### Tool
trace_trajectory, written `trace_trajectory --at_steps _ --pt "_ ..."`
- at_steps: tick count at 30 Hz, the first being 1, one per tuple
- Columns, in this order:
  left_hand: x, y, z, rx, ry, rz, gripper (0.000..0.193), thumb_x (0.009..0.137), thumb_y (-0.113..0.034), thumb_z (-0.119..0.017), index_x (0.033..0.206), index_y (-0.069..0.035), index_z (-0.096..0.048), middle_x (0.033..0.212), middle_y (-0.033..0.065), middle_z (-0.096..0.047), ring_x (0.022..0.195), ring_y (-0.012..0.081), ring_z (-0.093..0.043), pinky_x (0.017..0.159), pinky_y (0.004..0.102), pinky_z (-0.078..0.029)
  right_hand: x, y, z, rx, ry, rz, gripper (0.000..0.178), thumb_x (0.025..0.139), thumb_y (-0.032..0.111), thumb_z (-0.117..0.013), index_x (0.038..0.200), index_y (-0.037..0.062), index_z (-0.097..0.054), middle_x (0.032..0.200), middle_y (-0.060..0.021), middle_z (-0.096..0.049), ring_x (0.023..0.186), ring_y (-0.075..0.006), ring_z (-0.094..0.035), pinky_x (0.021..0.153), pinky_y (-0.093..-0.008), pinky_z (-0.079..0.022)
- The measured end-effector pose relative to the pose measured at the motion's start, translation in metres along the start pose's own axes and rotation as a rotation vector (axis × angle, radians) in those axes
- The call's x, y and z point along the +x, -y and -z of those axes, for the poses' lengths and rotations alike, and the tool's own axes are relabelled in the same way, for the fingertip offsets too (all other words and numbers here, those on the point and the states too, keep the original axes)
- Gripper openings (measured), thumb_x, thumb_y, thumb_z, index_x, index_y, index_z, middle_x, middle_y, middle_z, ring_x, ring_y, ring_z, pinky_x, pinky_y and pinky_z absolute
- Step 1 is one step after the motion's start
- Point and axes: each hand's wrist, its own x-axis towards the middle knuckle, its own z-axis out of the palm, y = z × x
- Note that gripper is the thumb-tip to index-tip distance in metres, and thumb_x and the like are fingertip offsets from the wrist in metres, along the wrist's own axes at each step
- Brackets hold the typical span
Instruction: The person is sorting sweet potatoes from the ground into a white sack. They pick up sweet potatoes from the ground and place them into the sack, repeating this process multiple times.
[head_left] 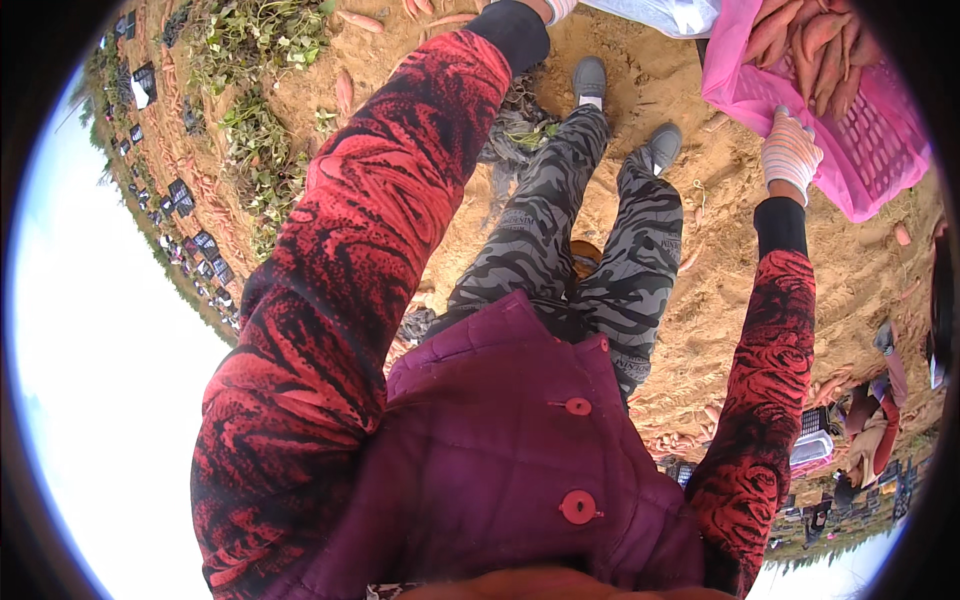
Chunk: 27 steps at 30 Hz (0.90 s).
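Purple quilted vest point(480, 450) sits nearest; far right, the gloved right hand point(791, 150) grips a pink plastic liner point(850, 192) around sweet potatoes point(822, 58); far left hand point(562, 8) cropped, grip cannot be told.

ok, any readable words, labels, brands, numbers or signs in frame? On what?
Grey patterned trousers: small dark lettering on both legs, partly lost in the pattern; not copied out here.
Pink bag: no text visible.
Distant dark crates: too small to read.
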Motion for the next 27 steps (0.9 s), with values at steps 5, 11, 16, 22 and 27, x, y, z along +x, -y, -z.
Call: trace_trajectory --at_steps 5,11,16,22,27 --pt "-0.063 -0.01 -0.016 -0.036 0.082 0.09 0.033 0.098 -0.027 -0.046 0.116 -0.019 -0.072 0.12 0.0082 -0.068 0.112 0.0284 -0.066 0.088 0.0465 -0.053 -0.063 -0.002 -0.013 -0.037 0.042 0.106 0.029 0.096 0.016 -0.046 0.123 0.014 -0.059 0.12 -0.0097 -0.066 0.117 -0.0288 -0.061 0.087 -0.0467 -0.051" --pt "-0.154 -0.003 -0.085 -0.064 0.108 0.002 0.032 0.097 -0.021 -0.046 0.121 -0.021 -0.067 0.125 0.0121 -0.064 0.118 0.0293 -0.062 0.095 0.0474 -0.048 -0.151 0.043 -0.029 -0.05 0.175 0.075 0.033 0.093 0.015 -0.056 0.125 0.016 -0.057 0.122 -0.0077 -0.065 0.118 -0.0275 -0.061 0.087 -0.0455 -0.052" --pt "-0.226 0.011 -0.148 -0.075 0.058 -0.076 0.031 0.095 -0.021 -0.045 0.112 -0.017 -0.07 0.117 0.0137 -0.066 0.109 0.0314 -0.065 0.088 0.0474 -0.05 -0.244 0.082 -0.049 -0.034 0.219 0.044 0.03 0.093 0.018 -0.056 0.123 0.0154 -0.058 0.118 -0.0078 -0.066 0.116 -0.0272 -0.061 0.088 -0.0458 -0.051" --pt "-0.31 0.008 -0.19 -0.139 0.094 0.008 0.029 0.096 -0.019 -0.048 0.114 -0.019 -0.071 0.121 0.0109 -0.065 0.113 0.0279 -0.064 0.091 0.0449 -0.051 -0.318 0.119 -0.059 -0.084 0.203 0.005 0.029 0.091 0.02 -0.059 0.12 0.0165 -0.06 0.117 -0.0064 -0.067 0.116 -0.0261 -0.061 0.088 -0.0455 -0.05" --pt "-0.359 -0.018 -0.223 -0.199 0.025 0.162 0.03 0.097 -0.02 -0.048 0.118 -0.02 -0.069 0.124 0.0093 -0.064 0.118 0.0284 -0.06 0.088 0.0477 -0.049 -0.335 0.131 -0.074 -0.134 0.129 0.088 0.041 0.084 0.021 -0.069 0.123 0.0168 -0.058 0.117 -0.0066 -0.067 0.115 -0.0274 -0.061 0.088 -0.045 -0.05"
